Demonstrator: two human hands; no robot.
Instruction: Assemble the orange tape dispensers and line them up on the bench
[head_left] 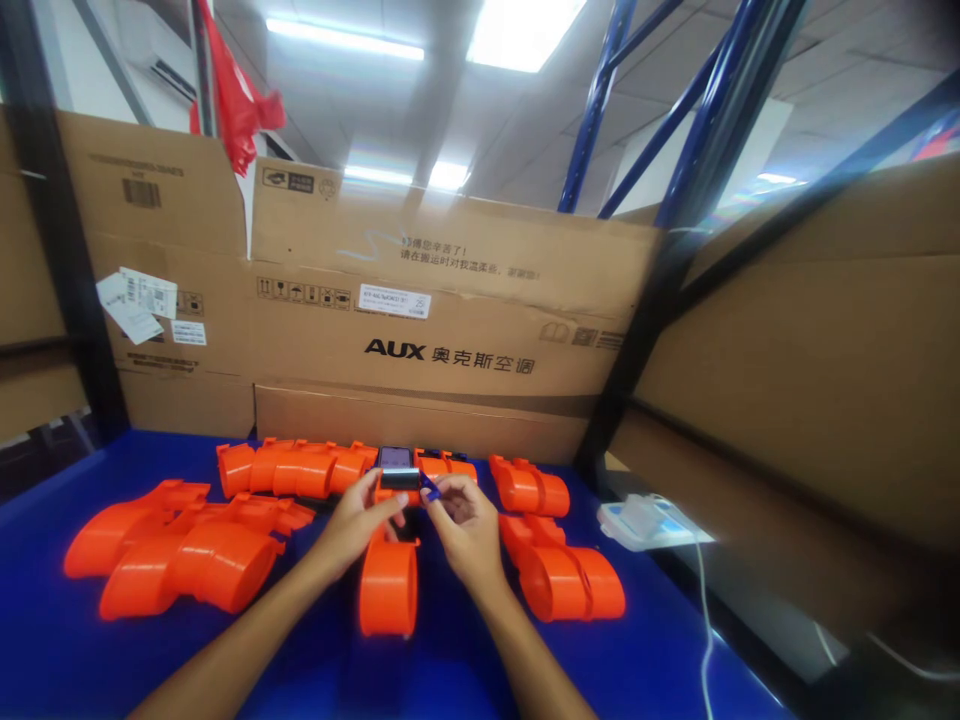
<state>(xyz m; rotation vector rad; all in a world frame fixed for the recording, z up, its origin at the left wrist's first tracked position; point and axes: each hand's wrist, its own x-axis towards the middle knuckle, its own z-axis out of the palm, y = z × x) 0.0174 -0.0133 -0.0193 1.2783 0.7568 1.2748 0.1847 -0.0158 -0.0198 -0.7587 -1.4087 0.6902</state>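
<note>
The left hand (358,522) and right hand (463,524) meet over an orange plastic housing (388,580) standing on the blue counter (75,640). The left fingers pinch the small dark module (397,472) at the housing's 12 o'clock end, apparently to steady it, while the right fingers pinch a small blue piece (430,490) against it. More orange housings (187,555) lie at 9 o'clock, others (559,570) at 3 o'clock, and cardboard boxes (450,330) stand at 12 o'clock.

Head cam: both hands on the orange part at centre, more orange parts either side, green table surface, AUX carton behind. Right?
Not quite. The table surface is blue, not green, as the head view shows. The rest holds: left hand and right hand meet on the orange part at centre, more orange parts lie either side, and the AUX carton stands behind.
</note>
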